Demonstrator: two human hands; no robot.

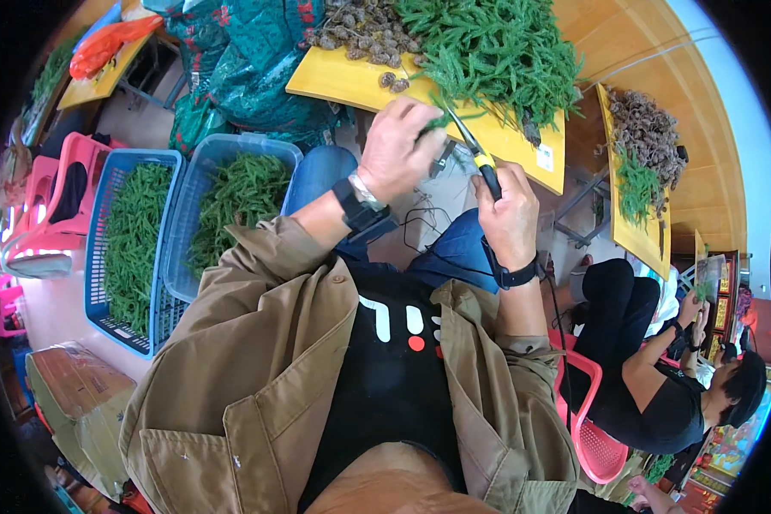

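Observation:
My left hand [396, 147] is raised before the yellow table, its fingers closed round a green artificial-looking sprig [438, 122]. In my right hand [511, 214] is a slim pointed metal tool [465, 131] with a yellow-and-black handle; its exact kind is unclear. The tool's tip points up and left, close beside the sprig; whether they touch I cannot tell. Beyond both hands, a large heap of green sprigs [497, 56] covers much of the yellow table [351, 81]. Brown cone-like pieces [364, 30] lie to its left.
Two blue baskets, one outer [92, 257] and one inner [199, 171], hold green sprigs at my left. Green plastic sacks [257, 77] stand behind them. A seated person [660, 385] works at my right, near another yellow table [621, 214]. Black cords [420, 218] hang between my knees.

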